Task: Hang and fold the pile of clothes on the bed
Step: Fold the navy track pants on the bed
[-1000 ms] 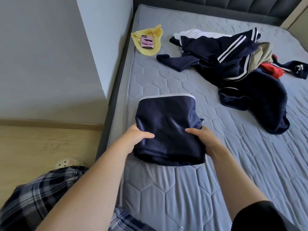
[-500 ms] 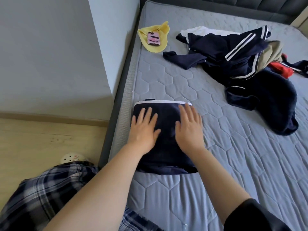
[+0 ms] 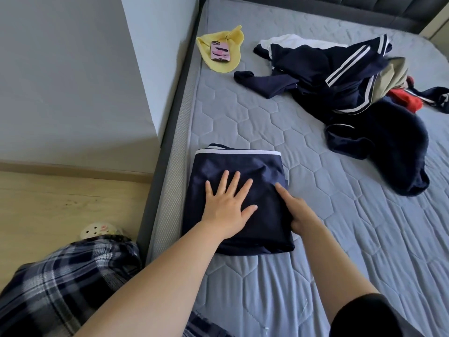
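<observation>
Head view: left hand [image 3: 226,210] lies flat, fingers spread, pressing on the folded navy garment [image 3: 243,166]. Right hand [image 3: 301,215] sits at its right edge, thumb on top, other fingers hidden, so I can't tell its grip. Garment lies by the bed's [image 3: 267,288] left edge; pile [image 3: 352,76] well apart, phone [image 3: 220,51] on yellow cloth [image 3: 223,65] beyond.

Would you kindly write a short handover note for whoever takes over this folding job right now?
Left hand: flat, fingers spread, pressing the folded navy garment.
Right hand: against its right edge, grip unclear.
The garment lies near the left edge of the mattress; the unsorted pile lies farther up, to the right.
Done: this one piece folded.
Left: hang or fold the pile.
</observation>
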`<state>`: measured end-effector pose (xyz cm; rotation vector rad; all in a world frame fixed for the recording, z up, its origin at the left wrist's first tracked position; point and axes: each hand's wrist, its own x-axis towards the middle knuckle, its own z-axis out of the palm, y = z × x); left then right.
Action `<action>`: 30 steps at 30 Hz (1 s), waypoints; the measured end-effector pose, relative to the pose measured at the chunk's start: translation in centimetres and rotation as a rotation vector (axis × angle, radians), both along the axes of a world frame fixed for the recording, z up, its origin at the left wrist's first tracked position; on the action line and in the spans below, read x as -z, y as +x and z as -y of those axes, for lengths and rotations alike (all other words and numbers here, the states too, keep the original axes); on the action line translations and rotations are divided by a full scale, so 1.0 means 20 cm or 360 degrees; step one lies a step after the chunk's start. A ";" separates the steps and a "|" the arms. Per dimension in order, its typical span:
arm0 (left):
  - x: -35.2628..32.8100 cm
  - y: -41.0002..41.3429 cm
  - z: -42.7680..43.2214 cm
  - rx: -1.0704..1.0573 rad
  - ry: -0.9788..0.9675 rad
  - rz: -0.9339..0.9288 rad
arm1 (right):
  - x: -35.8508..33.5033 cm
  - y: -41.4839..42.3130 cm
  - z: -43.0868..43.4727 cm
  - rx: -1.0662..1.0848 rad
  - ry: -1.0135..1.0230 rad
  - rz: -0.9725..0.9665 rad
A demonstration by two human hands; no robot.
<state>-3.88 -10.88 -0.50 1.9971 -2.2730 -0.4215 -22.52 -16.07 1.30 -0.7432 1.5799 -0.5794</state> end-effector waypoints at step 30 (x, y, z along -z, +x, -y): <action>-0.67 0.84 -0.19 -0.1014 -0.0112 -0.2194 | -0.94 1.16 -0.16 -0.0474 -0.0576 0.0133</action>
